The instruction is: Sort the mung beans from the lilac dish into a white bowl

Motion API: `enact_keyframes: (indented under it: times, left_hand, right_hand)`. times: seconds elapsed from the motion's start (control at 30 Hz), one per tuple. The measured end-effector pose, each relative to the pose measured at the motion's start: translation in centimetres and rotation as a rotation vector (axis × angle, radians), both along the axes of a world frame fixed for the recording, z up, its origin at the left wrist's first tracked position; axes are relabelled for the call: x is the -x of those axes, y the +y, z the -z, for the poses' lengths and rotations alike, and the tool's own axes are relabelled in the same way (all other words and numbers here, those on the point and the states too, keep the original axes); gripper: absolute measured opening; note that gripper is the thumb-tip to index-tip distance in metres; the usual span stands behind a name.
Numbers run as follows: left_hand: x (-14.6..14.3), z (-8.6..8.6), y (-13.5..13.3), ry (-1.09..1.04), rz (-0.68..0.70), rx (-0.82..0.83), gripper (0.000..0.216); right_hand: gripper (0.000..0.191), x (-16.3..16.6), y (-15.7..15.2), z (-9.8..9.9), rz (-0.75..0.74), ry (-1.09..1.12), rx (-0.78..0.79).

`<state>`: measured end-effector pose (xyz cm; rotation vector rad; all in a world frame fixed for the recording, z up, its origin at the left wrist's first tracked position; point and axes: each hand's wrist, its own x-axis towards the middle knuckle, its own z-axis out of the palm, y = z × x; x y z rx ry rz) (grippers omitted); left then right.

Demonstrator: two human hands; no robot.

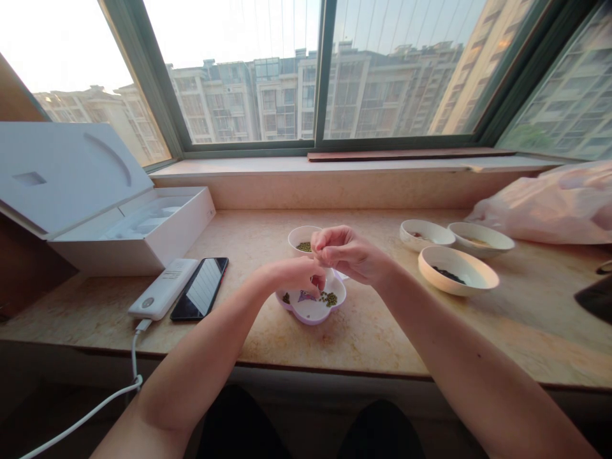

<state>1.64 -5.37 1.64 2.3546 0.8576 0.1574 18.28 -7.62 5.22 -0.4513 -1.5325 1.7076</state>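
A white flower-shaped dish (310,313) with a lilac outer rim and a printed figure stands before me, with small green beans (329,298) in separate clusters. My left hand (299,275) hangs over it, fingers bent down and drawn together; whatever they hold is hidden. Just above and to the right, my right hand (348,255) is closed in a pinch, its fingertips close to the back of my left hand. What sits in that pinch is too small to make out. Behind both hands, a white bowl (297,236) holds more green beans and is partly covered by my right hand.
At right stand three bowls: one with dark contents (471,280), one with reddish bits (425,228), one with pale contents (492,241). A plastic bag (549,204) lies behind them. To the left are a phone (201,290), a cabled power bank (162,290) and an opened white box (176,223).
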Motion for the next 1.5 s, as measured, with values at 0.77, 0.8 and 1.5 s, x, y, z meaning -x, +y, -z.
enact_keyframes:
  times: [0.77, 0.8, 1.5]
  left_hand:
    - [0.5, -1.4, 0.4, -0.032, -0.002, -0.136, 0.012]
    - [0.6, -1.4, 0.5, -0.042, -0.011, -0.116, 0.012]
    - [1.9, -4.4, -0.6, -0.771, 0.171, 0.732, 0.025]
  right_hand:
    - [0.027, -0.1, 1.2, 0.2, 0.323, -0.042, -0.148]
    - [0.03, -0.1, 1.5, 0.4, 0.41, -0.107, -0.203]
    - [0.026, -0.6, 3.8, 3.2, 0.762, -1.189, -0.655]
